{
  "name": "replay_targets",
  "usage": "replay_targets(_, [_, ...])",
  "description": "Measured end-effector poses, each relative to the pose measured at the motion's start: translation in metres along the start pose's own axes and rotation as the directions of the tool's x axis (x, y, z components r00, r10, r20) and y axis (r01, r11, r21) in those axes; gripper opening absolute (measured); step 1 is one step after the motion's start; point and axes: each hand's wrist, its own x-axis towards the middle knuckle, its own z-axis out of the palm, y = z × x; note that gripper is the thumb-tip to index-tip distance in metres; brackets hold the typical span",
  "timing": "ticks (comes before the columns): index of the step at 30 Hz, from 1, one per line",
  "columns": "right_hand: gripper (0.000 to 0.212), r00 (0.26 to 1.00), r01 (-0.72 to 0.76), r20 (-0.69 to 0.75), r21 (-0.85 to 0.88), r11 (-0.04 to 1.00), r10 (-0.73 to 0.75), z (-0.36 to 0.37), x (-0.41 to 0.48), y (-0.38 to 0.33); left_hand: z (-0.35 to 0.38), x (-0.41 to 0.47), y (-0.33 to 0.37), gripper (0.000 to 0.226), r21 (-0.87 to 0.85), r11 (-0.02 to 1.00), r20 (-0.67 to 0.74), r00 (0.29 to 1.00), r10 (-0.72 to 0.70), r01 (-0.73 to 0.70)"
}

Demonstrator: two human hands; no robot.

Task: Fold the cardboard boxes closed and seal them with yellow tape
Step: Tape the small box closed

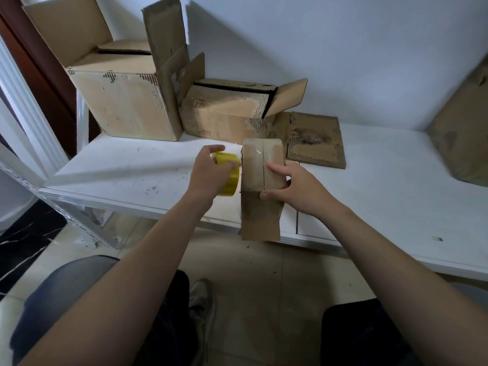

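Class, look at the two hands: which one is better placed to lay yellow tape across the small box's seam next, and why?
Left. The left hand already grips the yellow tape roll beside the small box, while the right hand is pressing the flaps shut.

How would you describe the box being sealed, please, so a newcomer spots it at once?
On the white shelf, look at the front edge, ahead of two open boxes. The small closed box overhangs that edge under the right hand, beside the yellow tape roll.
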Motion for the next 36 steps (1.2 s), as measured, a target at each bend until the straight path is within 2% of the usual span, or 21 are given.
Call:
replay_targets(3, [0.087, 0.999, 0.019, -0.039, -0.025, 1.0, -0.02, 0.006, 0.0, 0.0, -0.013, -0.008, 0.021, 0.033, -0.092, 0.995, -0.072, 0.997, 0.031, -0.038])
replay_targets(5, [0.082, 0.999, 0.001, -0.054, -0.047, 0.999, -0.004, 0.004, -0.001, -0.005, -0.021, -0.021, 0.032, 0.028, -0.105, 0.989, -0.069, 0.993, 0.093, -0.099])
replay_targets(8, [0.063, 0.964, 0.09, -0.242, -0.078, 0.993, -0.106, -0.009, -0.011, -0.027, -0.027, -0.043, 0.043, 0.025, -0.134, 0.981, 0.024, 0.989, 0.148, -0.144])
replay_targets(10, [0.062, 0.929, 0.206, -0.314, 0.0, 0.979, -0.195, -0.018, -0.023, -0.047, -0.028, -0.056, 0.051, 0.028, -0.168, 0.977, 0.101, 0.984, 0.148, -0.13])
replay_targets(12, [0.075, 0.935, 0.241, -0.288, 0.09, 0.966, -0.207, -0.022, -0.035, -0.065, -0.027, -0.066, 0.059, 0.028, -0.199, 0.973, 0.169, 0.974, 0.149, -0.114])
replay_targets(14, [0.09, 0.93, 0.248, -0.292, 0.057, 0.967, -0.221, -0.022, -0.043, -0.073, -0.024, -0.072, 0.064, 0.028, -0.238, 0.965, 0.208, 0.965, 0.16, -0.109])
replay_targets(16, [0.097, 0.914, 0.261, -0.327, 0.021, 0.965, -0.24, -0.024, -0.047, -0.073, -0.022, -0.075, 0.068, 0.027, -0.255, 0.959, 0.2, 0.964, 0.176, -0.122])
replay_targets(20, [0.09, 0.913, 0.262, -0.341, 0.069, 0.963, -0.224, -0.028, -0.05, -0.07, -0.012, -0.079, 0.069, 0.021, -0.225, 0.964, 0.148, 0.974, 0.175, -0.139])
replay_targets(23, [0.084, 0.927, 0.251, -0.326, 0.177, 0.952, -0.184, -0.028, -0.053, -0.068, -0.005, -0.077, 0.066, 0.011, -0.038, 0.975, 0.048, 0.974, 0.222, -0.22])
replay_targets(26, [0.078, 0.934, 0.26, -0.31, 0.241, 0.935, -0.179, -0.035, -0.057, -0.069, -0.003, -0.074, 0.067, 0.006, -0.109, 0.976, 0.109, 0.973, 0.202, -0.191])
replay_targets(28, [0.076, 0.932, 0.272, -0.3, 0.202, 0.941, -0.205, -0.039, -0.062, -0.071, 0.001, -0.071, 0.066, 0.004, -0.129, 0.983, 0.161, 0.975, 0.152, -0.132])
replay_targets(31, [0.066, 0.917, 0.319, -0.264, 0.042, 0.947, -0.297, -0.046, -0.07, -0.068, 0.006, -0.068, 0.063, 0.004, -0.126, 0.989, 0.202, 0.974, 0.104, -0.079])
replay_targets(34, [0.058, 0.899, 0.365, -0.227, -0.081, 0.928, -0.374, -0.058, -0.074, -0.062, 0.004, -0.066, 0.057, 0.033, -0.163, 0.986, 0.184, 0.98, 0.075, -0.045])
replay_targets(36, [0.055, 0.882, 0.4, -0.203, -0.156, 0.903, -0.425, -0.066, -0.076, -0.059, 0.002, -0.066, 0.055, 0.041, -0.177, 0.983, 0.197, 0.978, 0.074, -0.038])
